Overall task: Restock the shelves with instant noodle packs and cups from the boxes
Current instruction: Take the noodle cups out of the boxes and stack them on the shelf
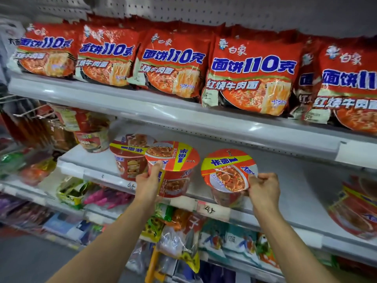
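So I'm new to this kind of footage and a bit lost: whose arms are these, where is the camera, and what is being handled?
The single picture comes from a wide-angle camera worn on a person's head, looking forward and down, so the arms are that person's own. They face a shop shelf unit. The left hand grips one noodle cup by its side. The right hand pinches the rim of a second noodle cup, tilted toward the camera. Both are at the front edge of the middle shelf. Another cup stands behind the left one. The top shelf carries red noodle packs.
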A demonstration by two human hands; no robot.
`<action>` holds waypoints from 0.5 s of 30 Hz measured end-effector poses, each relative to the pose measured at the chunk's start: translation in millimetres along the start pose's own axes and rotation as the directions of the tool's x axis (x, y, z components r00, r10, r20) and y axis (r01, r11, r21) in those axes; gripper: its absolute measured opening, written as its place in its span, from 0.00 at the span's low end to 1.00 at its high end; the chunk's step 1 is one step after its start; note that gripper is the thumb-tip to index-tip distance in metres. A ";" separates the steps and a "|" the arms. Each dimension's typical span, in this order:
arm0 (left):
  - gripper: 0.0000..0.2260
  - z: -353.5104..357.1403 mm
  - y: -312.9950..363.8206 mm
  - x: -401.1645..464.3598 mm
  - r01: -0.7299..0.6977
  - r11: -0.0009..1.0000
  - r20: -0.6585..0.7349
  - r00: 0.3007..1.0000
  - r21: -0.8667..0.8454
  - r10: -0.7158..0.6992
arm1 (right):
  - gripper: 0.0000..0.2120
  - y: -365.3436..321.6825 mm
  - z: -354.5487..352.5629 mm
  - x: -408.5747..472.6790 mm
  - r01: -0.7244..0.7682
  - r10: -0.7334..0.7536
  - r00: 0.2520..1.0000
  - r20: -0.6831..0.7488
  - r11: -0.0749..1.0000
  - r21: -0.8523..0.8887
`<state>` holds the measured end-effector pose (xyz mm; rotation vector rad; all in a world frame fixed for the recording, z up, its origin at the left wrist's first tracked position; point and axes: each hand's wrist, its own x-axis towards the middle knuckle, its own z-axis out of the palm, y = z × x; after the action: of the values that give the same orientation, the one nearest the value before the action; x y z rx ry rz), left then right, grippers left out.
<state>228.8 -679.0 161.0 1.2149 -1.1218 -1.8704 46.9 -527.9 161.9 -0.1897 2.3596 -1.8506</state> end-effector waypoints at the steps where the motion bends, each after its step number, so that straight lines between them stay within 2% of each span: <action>1: 0.26 2.2 1.9 2.6 -0.010 1.000 -0.009 1.000 0.003 0.010 | 0.09 1.7 3.4 3.8 -0.009 0.009 1.000 0.003 1.000 0.008; 4: 0.27 1.2 2.2 15.2 0.013 1.000 -0.027 1.000 0.022 -0.013 | 0.13 5.0 12.9 11.3 -0.027 0.027 1.000 0.012 0.999 0.018; 6: 0.22 -2.0 3.3 21.6 0.011 0.999 -0.022 1.000 0.033 -0.010 | 0.14 4.9 18.3 13.9 -0.031 0.030 0.999 0.020 0.999 0.032; 15: 0.23 -9.8 -4.8 26.9 0.025 1.000 -0.003 1.000 0.017 -0.025 | 0.09 1.2 36.4 8.9 -0.038 0.037 0.999 0.007 0.999 0.039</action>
<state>227.6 -702.7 144.2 1.2462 -1.1280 -1.8811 44.8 -564.0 151.9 -0.1462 2.3040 -1.8749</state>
